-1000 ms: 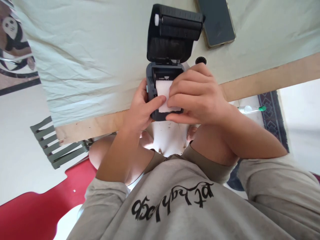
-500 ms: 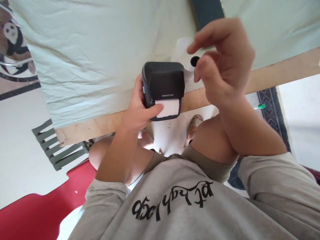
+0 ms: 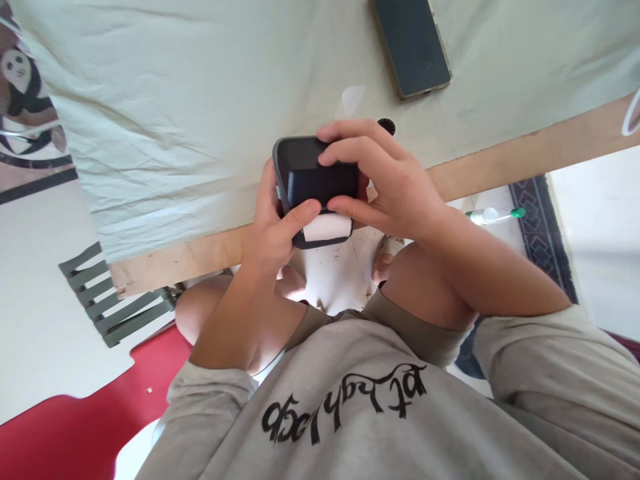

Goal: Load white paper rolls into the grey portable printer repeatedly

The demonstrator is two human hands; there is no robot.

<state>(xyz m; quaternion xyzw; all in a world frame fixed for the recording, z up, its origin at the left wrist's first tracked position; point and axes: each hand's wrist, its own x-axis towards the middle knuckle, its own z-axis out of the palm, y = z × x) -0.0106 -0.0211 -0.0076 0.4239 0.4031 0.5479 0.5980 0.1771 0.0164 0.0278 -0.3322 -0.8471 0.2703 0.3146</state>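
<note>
A black label printer (image 3: pixel 320 185) is held over the table's front edge, with a blank white label strip (image 3: pixel 327 228) showing at its near end. My left hand (image 3: pixel 274 230) is closed around the printer's left side, its thumb resting near the label slot. From the right, my right hand (image 3: pixel 393 177) grips the printer, fingers on the lid and thumb by the slot. Beyond the hands, a pale slip of paper (image 3: pixel 352 99) lies on the cloth. A small round black object (image 3: pixel 387 125) sits just past my right fingers.
A dark smartphone (image 3: pixel 414 50) lies on the pale green tablecloth (image 3: pixel 175 100). Bare wood (image 3: pixel 170 267) runs along the table's front edge. Down on the right is a clear bottle with a green cap (image 3: pixel 518 213). A red chair (image 3: pixel 75 427) stands at lower left.
My right hand has come down and left from the air onto the printer and now grips it. The printer has shifted slightly left, and more of the smartphone shows.
</note>
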